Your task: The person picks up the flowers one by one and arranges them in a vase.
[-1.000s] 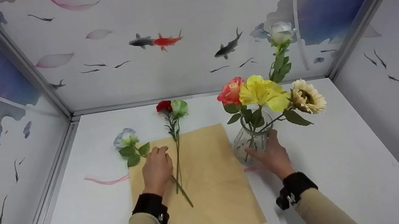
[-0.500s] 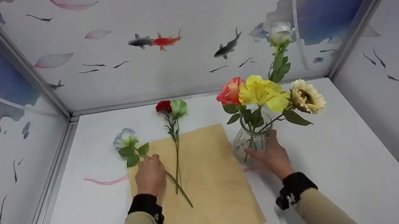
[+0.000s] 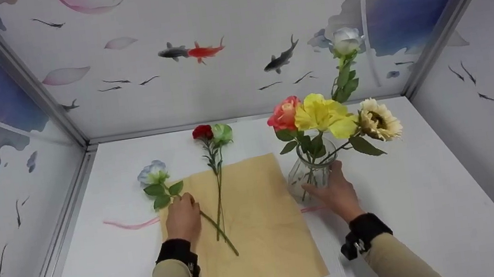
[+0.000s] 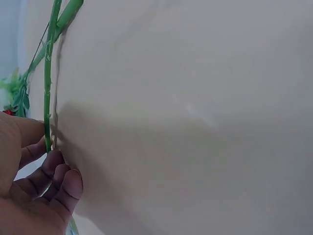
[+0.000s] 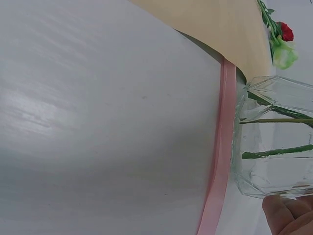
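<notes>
My left hand (image 3: 183, 221) pinches the stem of a light-blue flower (image 3: 153, 173) lying over the brown paper. In the left wrist view, thumb and fingers close round the green stem (image 4: 47, 83). The bloom and its leaves stick out past the paper's left edge. My right hand (image 3: 338, 193) grips the side of a clear glass vase (image 3: 298, 180), its fingers partly hidden behind the glass. In it stand a coral rose (image 3: 283, 115), a yellow flower (image 3: 325, 115), a cream sunflower (image 3: 379, 120) and a white flower (image 3: 346, 41). The right wrist view shows stems inside the vase (image 5: 274, 171).
A sheet of brown paper (image 3: 265, 232) lies on the white table (image 3: 421, 210). On it rest the stems of a red carnation (image 3: 202, 132) and a green flower (image 3: 222, 133), their heads beyond its far edge. A pink ribbon (image 3: 131, 225) runs under the paper. Printed walls surround the table.
Sliding left along the stem, my left hand has come nearer the light-blue bloom. The flower has shifted very slightly left. My right hand and the vase have stayed put.
</notes>
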A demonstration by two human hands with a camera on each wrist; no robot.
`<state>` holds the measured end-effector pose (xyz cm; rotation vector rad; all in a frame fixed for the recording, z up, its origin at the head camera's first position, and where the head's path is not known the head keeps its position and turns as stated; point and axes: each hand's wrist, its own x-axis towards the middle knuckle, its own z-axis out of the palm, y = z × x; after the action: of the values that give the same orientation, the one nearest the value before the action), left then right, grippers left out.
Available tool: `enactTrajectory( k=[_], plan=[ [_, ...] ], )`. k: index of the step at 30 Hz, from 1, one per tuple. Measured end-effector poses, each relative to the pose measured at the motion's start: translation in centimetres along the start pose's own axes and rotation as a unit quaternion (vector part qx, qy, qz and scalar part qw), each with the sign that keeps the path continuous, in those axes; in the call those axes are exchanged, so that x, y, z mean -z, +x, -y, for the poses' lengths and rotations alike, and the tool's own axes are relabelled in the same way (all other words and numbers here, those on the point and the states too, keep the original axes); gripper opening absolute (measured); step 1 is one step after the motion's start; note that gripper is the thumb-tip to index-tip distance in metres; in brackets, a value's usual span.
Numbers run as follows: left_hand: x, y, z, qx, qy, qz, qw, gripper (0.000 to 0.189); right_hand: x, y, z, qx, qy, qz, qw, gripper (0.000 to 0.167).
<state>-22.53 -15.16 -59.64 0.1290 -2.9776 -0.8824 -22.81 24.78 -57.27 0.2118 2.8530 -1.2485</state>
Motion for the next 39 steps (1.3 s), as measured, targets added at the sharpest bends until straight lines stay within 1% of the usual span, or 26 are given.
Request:
enactTrajectory(
  k=[3, 6, 11, 16, 19, 22, 24, 26, 29, 31, 33, 36, 39],
  plan=[
    [0.0, 0.2, 0.1, 0.010, -0.011, 0.004, 0.9999, 0.015, 0.0, 0.0, 0.0, 0.000, -0.004, -0.001, 1.0000, 0.106],
    [0.1, 0.3, 0.2, 0.022, -0.031, 0.005, 0.9993, 0.014, 0.0, -0.1, 0.0, 0.002, -0.009, -0.004, 0.9999, 0.106],
    [0.3, 0.6, 0.4, 0.037, -0.067, -0.010, 0.9970, 0.012, -0.1, 0.0, -0.1, 0.001, -0.012, -0.007, 0.9999, 0.109],
    [0.4, 0.6, 0.7, 0.061, -0.109, -0.019, 0.9920, 0.014, -0.1, 0.0, -0.2, 0.005, -0.001, -0.005, 1.0000, 0.107],
    [0.5, 0.6, 0.9, 0.078, -0.146, -0.028, 0.9858, 0.021, 0.0, -0.1, -0.2, 0.009, 0.004, 0.001, 0.9999, 0.108],
    [0.5, 0.6, 1.0, 0.095, -0.184, -0.040, 0.9775, 0.027, 0.0, -0.1, -0.1, 0.007, 0.001, 0.003, 1.0000, 0.111],
    [0.5, 0.6, 1.1, 0.106, -0.215, -0.047, 0.9697, 0.028, 0.0, 0.0, 0.0, 0.004, -0.002, 0.005, 1.0000, 0.115],
    [0.6, 0.7, 1.1, 0.120, -0.256, -0.046, 0.9581, 0.030, 0.1, 0.0, 0.0, 0.001, -0.007, 0.007, 1.0000, 0.119],
    [0.8, 0.8, 1.0, 0.144, -0.316, -0.043, 0.9367, 0.031, 0.1, 0.0, 0.1, 0.000, -0.011, 0.008, 0.9999, 0.122],
    [1.0, 0.8, 0.9, 0.156, -0.343, -0.042, 0.9255, 0.032, 0.1, -0.1, 0.1, -0.002, -0.009, 0.008, 0.9999, 0.121],
    [1.1, 0.9, 0.8, 0.162, -0.354, -0.047, 0.9200, 0.032, 0.1, 0.0, 0.1, -0.005, -0.006, 0.009, 0.9999, 0.119],
    [1.4, 1.0, 0.5, 0.163, -0.369, -0.055, 0.9135, 0.032, 0.1, -0.1, 0.1, -0.009, -0.003, 0.010, 0.9999, 0.117],
    [1.7, 1.1, 0.1, 0.159, -0.376, -0.060, 0.9108, 0.033, 0.1, -0.1, 0.1, -0.009, 0.000, 0.007, 0.9999, 0.113]
  ],
)
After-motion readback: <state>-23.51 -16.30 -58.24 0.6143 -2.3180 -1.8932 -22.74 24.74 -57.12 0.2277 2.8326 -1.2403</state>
